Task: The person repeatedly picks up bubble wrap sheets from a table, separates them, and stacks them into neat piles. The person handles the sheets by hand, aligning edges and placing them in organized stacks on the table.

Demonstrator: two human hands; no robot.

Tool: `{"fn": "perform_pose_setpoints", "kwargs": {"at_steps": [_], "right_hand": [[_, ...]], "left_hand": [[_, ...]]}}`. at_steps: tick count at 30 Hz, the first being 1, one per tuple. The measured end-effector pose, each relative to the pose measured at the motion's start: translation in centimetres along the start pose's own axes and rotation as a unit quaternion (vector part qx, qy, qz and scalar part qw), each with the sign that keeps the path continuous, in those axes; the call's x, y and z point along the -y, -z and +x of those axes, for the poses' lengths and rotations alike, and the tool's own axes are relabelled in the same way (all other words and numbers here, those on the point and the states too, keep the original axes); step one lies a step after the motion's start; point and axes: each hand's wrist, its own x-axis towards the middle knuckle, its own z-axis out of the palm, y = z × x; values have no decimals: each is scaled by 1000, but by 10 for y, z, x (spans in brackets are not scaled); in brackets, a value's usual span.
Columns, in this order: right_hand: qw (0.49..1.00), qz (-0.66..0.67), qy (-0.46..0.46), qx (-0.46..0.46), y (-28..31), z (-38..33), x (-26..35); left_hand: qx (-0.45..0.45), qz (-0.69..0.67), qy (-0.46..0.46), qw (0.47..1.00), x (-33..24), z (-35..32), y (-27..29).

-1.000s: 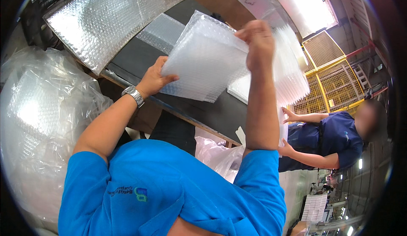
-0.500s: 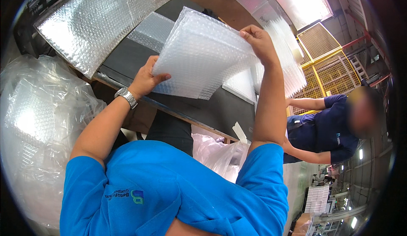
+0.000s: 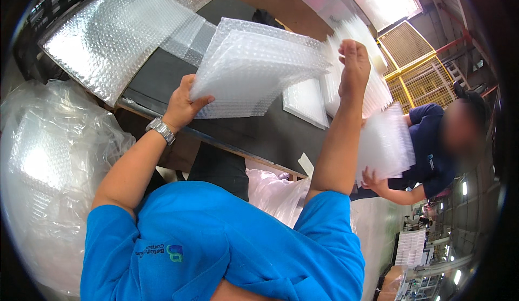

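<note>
Currently, the worker's left hand pinches the bubble sheets at their lower-left edge, upper centre of frame. Right hand, fingers bent, is just beside their right corner; cannot tell whether its fingertips meet. Judged best: thumb firm but light, edges aligned, bubbles uncrushed. Clear bag, left of frame, appears to hold bubble wrap; pinkish bag, centre: contents unclear.

The left grip pinches; the right grip is raised, loosely curled.
</note>
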Motion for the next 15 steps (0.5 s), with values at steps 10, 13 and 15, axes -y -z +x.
{"fn": "perform_pose_setpoints", "kwargs": {"at_steps": [10, 13, 15], "right_hand": [[946, 239, -201, 88, -12, -89, -90], [939, 254, -212, 94, -26, -103, -97], [932, 266, -224, 98, -31, -107, -99]], "left_hand": [[-35, 42, -44, 998, 8, -5, -4], [-39, 40, -44, 997, 10, -7, -4], [-40, 39, -42, 998, 10, -7, -4]]}}
